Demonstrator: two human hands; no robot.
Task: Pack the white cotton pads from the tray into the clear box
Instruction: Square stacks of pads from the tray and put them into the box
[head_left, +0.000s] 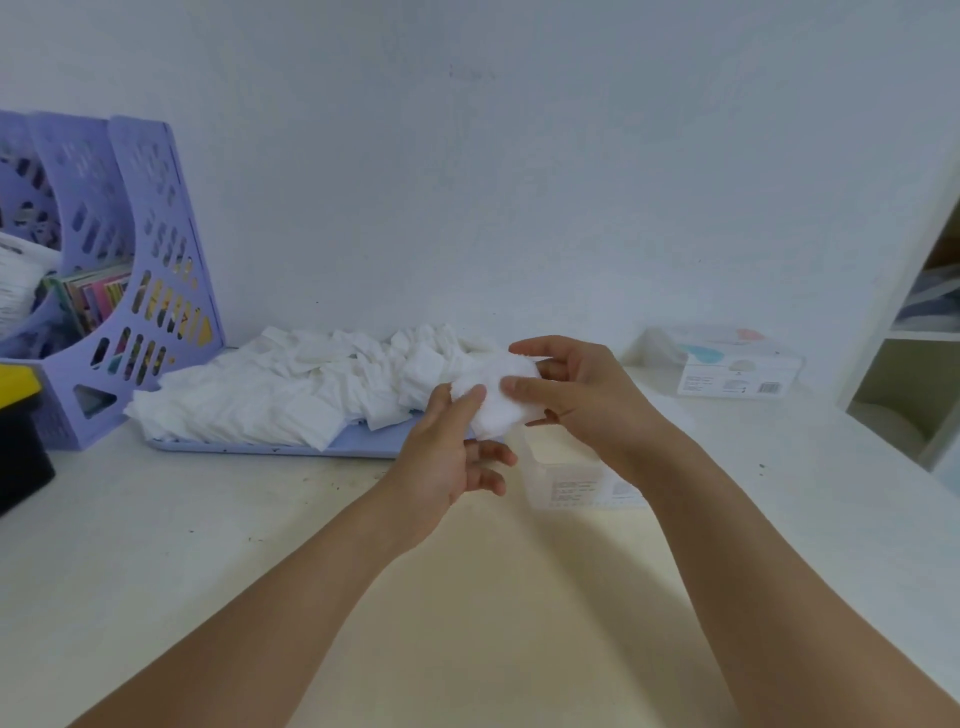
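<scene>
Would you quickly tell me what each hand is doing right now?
Left hand: closed on the stack of cotton pads, thumb on top.
Right hand: closed on the same stack.

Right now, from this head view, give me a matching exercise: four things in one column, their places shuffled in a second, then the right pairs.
Things
1. stack of cotton pads
2. tray
3. purple file rack
4. clear box

Places
A. far left, by the wall
B. on the desk under the right wrist
C. between the left hand and right hand
D. under the loose pile of pads

Pairs: 1-C, 2-D, 3-A, 4-B
</scene>
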